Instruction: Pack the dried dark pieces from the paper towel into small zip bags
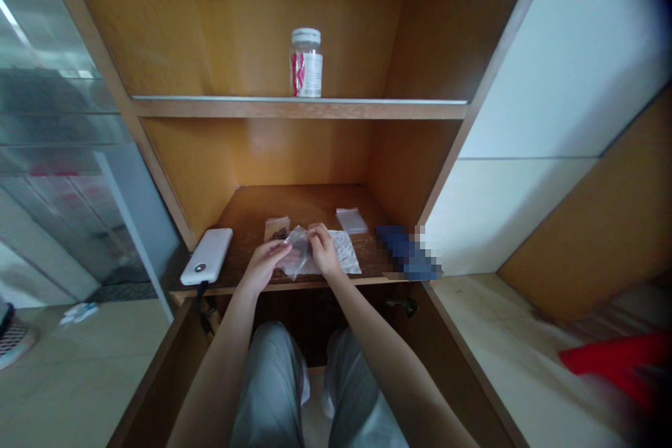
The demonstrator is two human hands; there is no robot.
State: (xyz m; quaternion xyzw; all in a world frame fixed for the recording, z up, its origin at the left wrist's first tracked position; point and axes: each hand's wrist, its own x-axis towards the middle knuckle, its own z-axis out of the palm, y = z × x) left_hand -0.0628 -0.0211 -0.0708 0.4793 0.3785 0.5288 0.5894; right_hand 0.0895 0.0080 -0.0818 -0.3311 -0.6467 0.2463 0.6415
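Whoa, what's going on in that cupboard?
Someone's left hand and right hand are both holding a clear plastic bag over a white sheet on the lower shelf. A flat clear packet lies just behind. A white device sits at the left, and a jar with its lid on stands on the shelf above.

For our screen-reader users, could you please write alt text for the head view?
A person's left hand and right hand hold a clear bag over a whitish sheet on a wooden shelf. A white device lies at left, a blurred blue object at right; a capped bottle stands above.
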